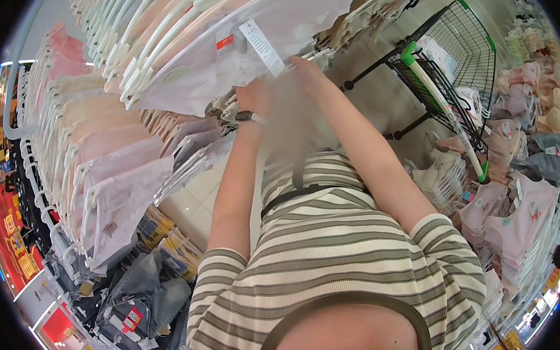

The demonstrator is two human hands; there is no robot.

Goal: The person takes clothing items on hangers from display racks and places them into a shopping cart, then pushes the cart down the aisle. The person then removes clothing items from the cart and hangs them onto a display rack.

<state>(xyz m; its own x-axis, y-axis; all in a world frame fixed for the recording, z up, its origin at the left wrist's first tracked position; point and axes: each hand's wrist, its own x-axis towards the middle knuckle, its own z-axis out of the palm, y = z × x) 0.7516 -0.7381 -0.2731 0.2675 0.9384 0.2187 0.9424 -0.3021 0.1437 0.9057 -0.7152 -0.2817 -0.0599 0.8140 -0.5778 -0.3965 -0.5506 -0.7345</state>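
In the head view, my left hand [256, 96] is raised under the lower edge of a pale pink-white garment [190, 71], with a dark watch [244, 116] on its wrist. My right hand [307, 72] is close by, near the garment's right end. A blurred patch lies between the two hands and hides most of their fingers, so I cannot make out a grip. From the garment hang a long white tag [261, 46] and a red-and-white label [225, 41]. White hangers [150, 51] with similar clothes are packed behind it.
More pale garments on hangers [115, 159] fill the rack at left, above folded jeans [146, 292]. At upper right stands a black wire shopping cart [460, 35] with a green-ended handle and white packages in it. Bras and pink tops [519, 211] hang along the right.
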